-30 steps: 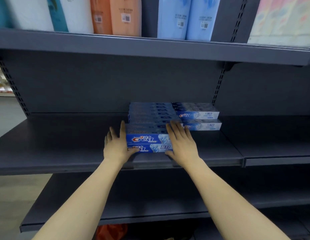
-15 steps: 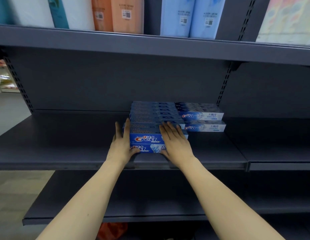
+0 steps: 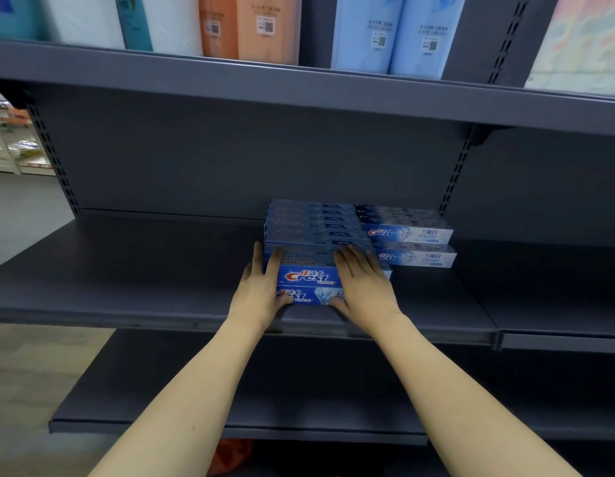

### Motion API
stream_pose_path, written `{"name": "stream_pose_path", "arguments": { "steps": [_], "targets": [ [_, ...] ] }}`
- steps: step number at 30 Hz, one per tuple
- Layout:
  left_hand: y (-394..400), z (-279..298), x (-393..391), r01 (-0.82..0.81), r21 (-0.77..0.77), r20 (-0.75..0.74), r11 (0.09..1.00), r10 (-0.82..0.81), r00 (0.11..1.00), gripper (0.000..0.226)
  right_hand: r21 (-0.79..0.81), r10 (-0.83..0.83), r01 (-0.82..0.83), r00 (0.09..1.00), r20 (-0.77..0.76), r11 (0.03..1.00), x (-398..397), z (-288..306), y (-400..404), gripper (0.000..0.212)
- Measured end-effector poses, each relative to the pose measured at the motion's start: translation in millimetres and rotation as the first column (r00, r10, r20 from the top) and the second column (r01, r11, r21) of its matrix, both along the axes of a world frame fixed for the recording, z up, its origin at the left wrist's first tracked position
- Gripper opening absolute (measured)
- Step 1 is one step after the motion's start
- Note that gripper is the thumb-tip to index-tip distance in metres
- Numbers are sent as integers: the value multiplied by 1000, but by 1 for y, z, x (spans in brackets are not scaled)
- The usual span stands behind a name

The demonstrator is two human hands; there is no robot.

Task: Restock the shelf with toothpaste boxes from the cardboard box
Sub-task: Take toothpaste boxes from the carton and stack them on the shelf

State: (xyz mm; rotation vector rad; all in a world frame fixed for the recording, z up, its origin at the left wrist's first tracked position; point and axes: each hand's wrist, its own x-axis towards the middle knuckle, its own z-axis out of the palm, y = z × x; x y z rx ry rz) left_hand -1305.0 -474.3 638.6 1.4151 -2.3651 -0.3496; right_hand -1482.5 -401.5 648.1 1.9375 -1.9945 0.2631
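Two stacked blue Crest toothpaste boxes point(image 3: 307, 284) sit at the front of the dark grey middle shelf point(image 3: 144, 280). My left hand point(image 3: 261, 287) clasps their left end, fingers on top and thumb on the front. My right hand point(image 3: 362, 287) covers their right half, palm down, thumb at the lower front edge. Behind them lies a row of several more blue boxes point(image 3: 313, 222). To the right, two paler Crest boxes point(image 3: 411, 244) are stacked. The cardboard box is out of view.
The upper shelf point(image 3: 299, 87) carries wrapped packs in white, orange and light blue. A lower grey shelf point(image 3: 299, 407) runs beneath my forearms, with something orange-red point(image 3: 230, 456) under it. A neighbouring shelf section point(image 3: 557, 294) lies to the right. The shop floor point(image 3: 23, 373) shows at left.
Both hands have pushed the two front boxes back along the shelf toward the row behind. The view has drifted slightly left and closer.
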Motion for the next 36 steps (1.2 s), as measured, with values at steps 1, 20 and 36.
{"name": "stream_pose_path", "arguments": {
  "steps": [1, 20, 36],
  "targets": [
    [0, 0, -1, 1, 0, -1, 1000, -1, 1000, 93, 2, -2, 2, 1000, 3, 1000, -1, 0, 1, 84],
    [7, 9, -6, 20, -254, 180, 967, 27, 983, 119, -18, -98, 97, 993, -72, 995, -16, 4, 9, 102],
    [24, 29, -72, 280, -317, 450, 906, -116, 885, 117, 161, -344, 351, 936, -71, 922, -75, 4, 40, 120]
  ]
}}
